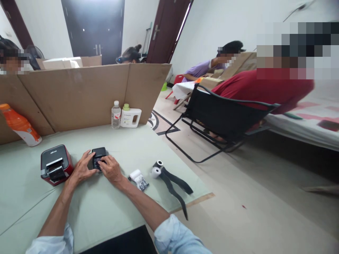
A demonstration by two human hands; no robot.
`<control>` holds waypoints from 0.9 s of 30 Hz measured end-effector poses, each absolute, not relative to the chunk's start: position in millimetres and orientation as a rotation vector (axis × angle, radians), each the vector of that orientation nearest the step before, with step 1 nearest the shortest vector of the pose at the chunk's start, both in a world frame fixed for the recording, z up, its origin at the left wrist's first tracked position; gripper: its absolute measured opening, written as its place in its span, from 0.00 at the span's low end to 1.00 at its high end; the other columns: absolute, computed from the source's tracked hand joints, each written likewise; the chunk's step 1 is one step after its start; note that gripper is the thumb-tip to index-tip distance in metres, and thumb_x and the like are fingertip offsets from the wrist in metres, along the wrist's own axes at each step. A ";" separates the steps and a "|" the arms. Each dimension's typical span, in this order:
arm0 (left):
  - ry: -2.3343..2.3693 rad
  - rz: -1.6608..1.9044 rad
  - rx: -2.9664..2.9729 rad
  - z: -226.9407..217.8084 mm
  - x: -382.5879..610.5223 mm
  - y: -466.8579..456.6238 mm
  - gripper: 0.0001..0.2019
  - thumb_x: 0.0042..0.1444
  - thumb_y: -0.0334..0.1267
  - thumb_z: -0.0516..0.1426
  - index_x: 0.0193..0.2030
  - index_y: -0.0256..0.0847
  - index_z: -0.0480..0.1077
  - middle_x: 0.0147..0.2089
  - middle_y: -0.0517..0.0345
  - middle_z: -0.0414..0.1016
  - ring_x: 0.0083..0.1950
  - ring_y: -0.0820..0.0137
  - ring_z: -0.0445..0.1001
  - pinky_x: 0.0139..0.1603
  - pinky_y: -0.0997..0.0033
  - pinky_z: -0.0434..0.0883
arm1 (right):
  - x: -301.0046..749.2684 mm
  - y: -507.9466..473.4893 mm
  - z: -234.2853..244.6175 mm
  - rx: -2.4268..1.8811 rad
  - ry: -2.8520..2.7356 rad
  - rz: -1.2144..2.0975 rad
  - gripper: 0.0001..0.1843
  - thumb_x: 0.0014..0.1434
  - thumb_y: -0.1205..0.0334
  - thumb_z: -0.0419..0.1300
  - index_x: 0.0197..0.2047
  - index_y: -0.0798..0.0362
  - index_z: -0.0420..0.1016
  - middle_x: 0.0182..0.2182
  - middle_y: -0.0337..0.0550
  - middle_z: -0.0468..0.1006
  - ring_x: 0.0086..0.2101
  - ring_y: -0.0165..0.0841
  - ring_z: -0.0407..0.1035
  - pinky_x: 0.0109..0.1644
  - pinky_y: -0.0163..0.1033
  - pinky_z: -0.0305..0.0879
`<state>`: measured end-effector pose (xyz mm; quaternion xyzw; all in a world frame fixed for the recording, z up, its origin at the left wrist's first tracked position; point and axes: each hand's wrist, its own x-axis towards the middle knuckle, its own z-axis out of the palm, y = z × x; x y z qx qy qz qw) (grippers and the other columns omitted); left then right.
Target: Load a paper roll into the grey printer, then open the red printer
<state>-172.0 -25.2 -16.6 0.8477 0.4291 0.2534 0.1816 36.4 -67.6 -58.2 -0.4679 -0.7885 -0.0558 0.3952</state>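
A small black device with a dark screen lies on the pale green table. My left hand holds its left side with the thumb against the edge. Resting on its right side is my right hand, fingertips pressing on the front of the device. A red and black label printer stands just left of my left hand. To the right of my right hand lies a printed paper roll, and beyond it two rolls trailing dark tape.
A cardboard screen walls the table's far side. By it stand a water bottle, a white jug and a tilted orange bottle. A black folding chair with a person in red is to the right; other people sit behind.
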 end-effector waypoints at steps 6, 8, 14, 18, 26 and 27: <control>1.280 0.736 2.431 -22.2 -167.5 -32.8 0.43 0.51 0.44 0.70 0.74 0.44 0.63 0.77 0.40 0.60 0.74 0.47 0.66 0.72 0.46 0.70 | 36.1 -71.1 -57.0 -1.202 -1.978 -0.155 0.11 0.67 0.69 0.63 0.49 0.49 0.83 0.49 0.51 0.79 0.49 0.43 0.70 0.55 0.49 0.71; 1.295 0.731 2.444 -23.4 -166.8 -34.0 0.44 0.52 0.45 0.70 0.74 0.45 0.62 0.76 0.40 0.61 0.74 0.46 0.67 0.71 0.45 0.70 | 36.9 -73.2 -55.2 -1.236 -1.946 -0.132 0.13 0.66 0.68 0.63 0.52 0.50 0.82 0.55 0.53 0.77 0.54 0.45 0.69 0.59 0.52 0.71; 1.325 0.706 2.450 -24.2 -165.4 -35.5 0.44 0.53 0.47 0.70 0.75 0.43 0.61 0.76 0.39 0.61 0.74 0.45 0.67 0.72 0.43 0.69 | 40.8 -74.3 -54.2 -1.320 -1.897 -0.051 0.24 0.67 0.63 0.63 0.65 0.54 0.74 0.64 0.58 0.72 0.62 0.49 0.66 0.65 0.54 0.68; 1.304 0.756 2.460 -26.2 -165.3 -36.3 0.43 0.54 0.47 0.70 0.74 0.44 0.62 0.75 0.40 0.62 0.72 0.46 0.68 0.72 0.44 0.69 | 42.3 -74.4 -54.1 -1.347 -1.905 -0.004 0.24 0.67 0.61 0.63 0.66 0.54 0.73 0.65 0.57 0.72 0.61 0.48 0.67 0.63 0.54 0.69; 1.281 0.829 2.472 -29.1 -165.9 -37.2 0.40 0.54 0.47 0.69 0.73 0.45 0.64 0.73 0.41 0.65 0.70 0.48 0.71 0.70 0.47 0.72 | 43.5 -75.1 -51.9 -1.343 -1.889 0.038 0.23 0.67 0.61 0.64 0.63 0.55 0.75 0.65 0.56 0.74 0.61 0.47 0.68 0.65 0.53 0.68; 1.279 0.833 2.473 -29.0 -165.8 -37.1 0.40 0.54 0.47 0.69 0.73 0.45 0.65 0.73 0.42 0.65 0.70 0.48 0.72 0.70 0.47 0.72 | 43.6 -75.2 -51.8 -1.340 -1.885 0.042 0.23 0.67 0.61 0.64 0.63 0.55 0.75 0.65 0.56 0.74 0.61 0.47 0.68 0.65 0.53 0.68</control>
